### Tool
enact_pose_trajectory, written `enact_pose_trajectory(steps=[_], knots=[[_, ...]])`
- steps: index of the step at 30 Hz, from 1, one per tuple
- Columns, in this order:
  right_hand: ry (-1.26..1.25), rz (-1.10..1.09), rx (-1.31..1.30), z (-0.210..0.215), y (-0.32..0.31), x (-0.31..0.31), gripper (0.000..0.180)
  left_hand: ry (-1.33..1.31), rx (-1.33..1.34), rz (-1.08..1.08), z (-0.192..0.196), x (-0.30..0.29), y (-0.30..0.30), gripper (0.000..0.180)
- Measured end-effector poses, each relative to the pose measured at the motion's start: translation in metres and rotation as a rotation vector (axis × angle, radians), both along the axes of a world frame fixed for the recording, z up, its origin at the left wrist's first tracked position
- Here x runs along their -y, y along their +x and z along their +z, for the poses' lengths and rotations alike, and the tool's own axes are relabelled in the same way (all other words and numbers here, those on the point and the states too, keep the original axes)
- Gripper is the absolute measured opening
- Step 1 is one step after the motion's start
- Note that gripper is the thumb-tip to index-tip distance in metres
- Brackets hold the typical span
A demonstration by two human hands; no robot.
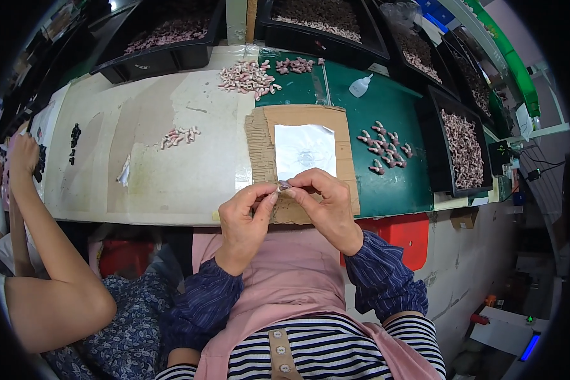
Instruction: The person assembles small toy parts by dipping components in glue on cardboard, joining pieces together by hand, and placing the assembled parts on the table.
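Observation:
Over the near edge of a cardboard sheet (307, 114), both my hands meet at the fingertips around one small part (284, 185). It looks pale and purplish, but the fingers cover most of it. My left hand (244, 212) pinches it from the left between thumb and index finger. From the right, my right hand (326, 202) grips it with thumb and fingers. Just beyond them a white paper sheet (305, 149) with a greyish smudge lies on the cardboard. To the right, a loose group of small pink-and-purple curved pieces (385, 149) rests on the green mat.
A pile of pale pink pieces (244, 77) and darker ones (295, 65) lie at the back, near a small white squeeze bottle (360, 85). More pieces (180, 137) sit on the left. Black bins (460, 149) of parts line the back and right. A co-worker's arm (47, 234) reaches in at left.

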State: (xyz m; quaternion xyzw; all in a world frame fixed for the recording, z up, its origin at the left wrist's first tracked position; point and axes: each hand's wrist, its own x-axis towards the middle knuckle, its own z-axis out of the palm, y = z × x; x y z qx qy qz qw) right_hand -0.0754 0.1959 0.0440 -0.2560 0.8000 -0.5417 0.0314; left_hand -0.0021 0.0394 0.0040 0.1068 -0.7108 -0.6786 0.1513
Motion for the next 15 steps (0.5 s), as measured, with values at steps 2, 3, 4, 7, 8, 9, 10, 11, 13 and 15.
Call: enact_pose_trajectory(steps=[2, 3, 4, 7, 8, 9, 10, 11, 13, 15], knots=[[-0.003, -0.001, 0.013, -0.001, 0.002, 0.001, 0.01, -0.166, -0.126, 0.02, 0.003, 0.0, -0.002, 0.014], [-0.007, -0.001, 0.026, -0.001, 0.003, 0.001, 0.01, -0.167, -0.125, 0.02, 0.005, 0.0, -0.002, 0.014], [-0.008, -0.001, 0.027, -0.002, 0.005, 0.003, 0.01, -0.276, -0.205, 0.038, 0.007, 0.0, -0.002, 0.014], [-0.095, -0.031, 0.021, -0.01, 0.013, 0.007, 0.009, -0.405, -0.304, 0.076, 0.008, -0.005, -0.002, 0.015], [-0.096, -0.057, 0.003, -0.011, 0.016, 0.007, 0.009, -0.425, -0.323, 0.096, 0.008, -0.007, -0.001, 0.016], [-0.103, -0.081, -0.018, -0.014, 0.017, 0.011, 0.009, -0.434, -0.328, 0.099, 0.006, -0.008, -0.001, 0.016], [-0.113, -0.077, -0.023, -0.015, 0.016, 0.012, 0.009, -0.441, -0.336, 0.113, 0.003, -0.01, 0.0, 0.016], [-0.092, -0.064, -0.03, -0.015, 0.015, 0.009, 0.009, -0.449, -0.345, 0.128, 0.001, -0.01, -0.001, 0.016], [-0.074, -0.056, -0.038, -0.018, 0.01, 0.003, 0.01, -0.425, -0.34, 0.096, 0.01, -0.006, -0.008, 0.015], [-0.152, -0.093, 0.208, -0.019, -0.001, -0.001, 0.009, -0.348, -0.155, -0.072, 0.023, 0.005, -0.016, 0.011]])
